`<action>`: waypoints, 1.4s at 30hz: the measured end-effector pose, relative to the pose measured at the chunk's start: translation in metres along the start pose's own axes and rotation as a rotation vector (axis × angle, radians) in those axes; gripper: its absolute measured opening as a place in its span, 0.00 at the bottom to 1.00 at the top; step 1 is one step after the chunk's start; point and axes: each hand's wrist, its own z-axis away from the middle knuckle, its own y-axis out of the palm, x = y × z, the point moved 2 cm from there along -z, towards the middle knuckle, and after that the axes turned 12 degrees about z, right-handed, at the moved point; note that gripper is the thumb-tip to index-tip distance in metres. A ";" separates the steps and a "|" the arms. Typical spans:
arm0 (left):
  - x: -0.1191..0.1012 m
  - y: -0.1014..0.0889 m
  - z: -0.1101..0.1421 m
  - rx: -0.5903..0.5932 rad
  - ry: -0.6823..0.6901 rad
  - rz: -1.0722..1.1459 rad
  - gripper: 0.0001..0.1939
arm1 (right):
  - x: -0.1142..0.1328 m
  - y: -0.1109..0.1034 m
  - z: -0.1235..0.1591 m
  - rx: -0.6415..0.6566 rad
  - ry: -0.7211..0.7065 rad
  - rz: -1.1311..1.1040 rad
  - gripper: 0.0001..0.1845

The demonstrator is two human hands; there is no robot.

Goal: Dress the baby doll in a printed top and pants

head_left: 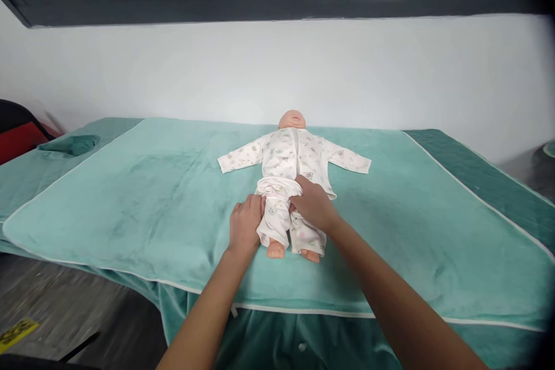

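Observation:
A baby doll point(292, 120) lies on its back on a teal towel point(151, 196), head toward the wall. It wears a white printed top point(286, 156) and matching white trousers point(277, 217); both bare feet stick out near the towel's front edge. My left hand point(244, 224) grips the bunched waistband of the trousers at the doll's left-side hip in view. My right hand point(313, 203) is closed on the waistband at the other hip, lying over the doll's lap.
The towel covers a table draped in darker green cloth point(477, 173). A folded dark green cloth point(69, 143) lies at the far left. A white wall and dark window frame stand behind. Something red and black point(17, 136) sits at the left edge.

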 end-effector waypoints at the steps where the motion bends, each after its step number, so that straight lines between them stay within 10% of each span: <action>1: -0.001 0.000 0.001 -0.010 0.003 -0.001 0.17 | 0.000 0.000 0.001 -0.004 -0.009 0.015 0.05; 9: 0.017 -0.004 0.011 -0.082 -0.270 0.724 0.10 | 0.000 -0.002 0.012 0.063 -0.124 -0.076 0.12; 16: 0.008 -0.029 -0.044 -0.190 -0.291 1.020 0.11 | 0.006 -0.007 0.036 -0.004 -0.412 0.022 0.09; 23: -0.043 -0.030 -0.092 0.277 0.001 0.464 0.26 | -0.025 -0.025 0.006 -0.389 -0.134 0.236 0.13; 33: -0.075 -0.019 -0.078 0.175 0.000 -0.168 0.16 | -0.008 -0.012 -0.018 -0.289 -0.212 0.697 0.11; 37: -0.045 -0.030 -0.095 0.084 -0.133 0.107 0.11 | -0.031 -0.030 -0.021 -0.349 -0.107 0.277 0.17; 42: 0.038 -0.035 -0.095 -0.143 -0.672 0.926 0.11 | -0.116 -0.057 -0.005 -0.522 0.270 -0.279 0.20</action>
